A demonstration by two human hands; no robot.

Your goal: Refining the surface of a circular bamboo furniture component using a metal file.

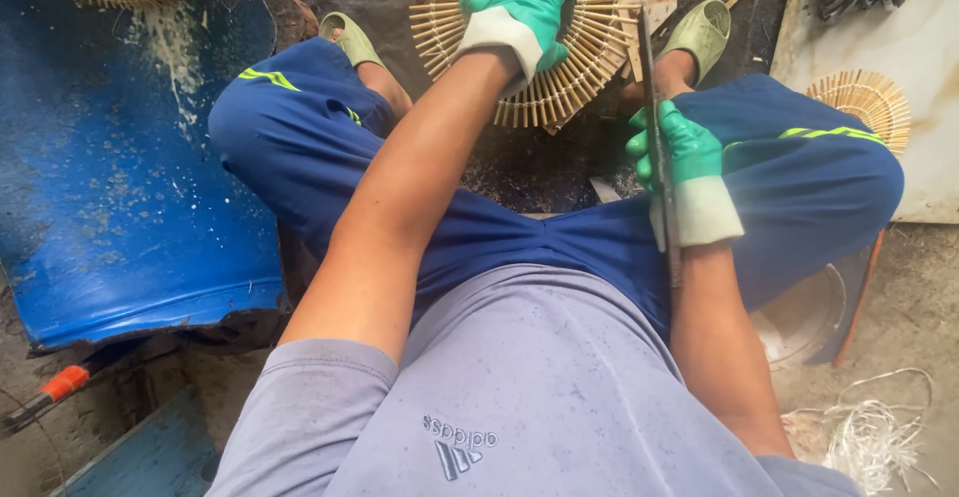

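A round woven disc of pale bamboo slats [589, 47] lies on the dark ground between the person's feet, its spokes fanning outward in a ring. The left hand [519, 12], in a green rubber glove with a white cuff, rests flat on the middle of the disc with its fingers spread open. The right hand [679, 162], gloved the same way, has its fingers wrapped tight around a long dark flat blade [654, 127], which runs from beside the disc's right edge back along the forearm. The person sits low in blue trousers with yellow-green stripes [300, 147], wearing pale green slip-on sandals [704, 32]. A second, smaller bamboo slat disc [864, 102] lies on a pale board at the right. A curved blue plastic sheet dusted with sawdust [120, 177] fills the left side, and an orange-handled tool [60, 385] lies just below it.
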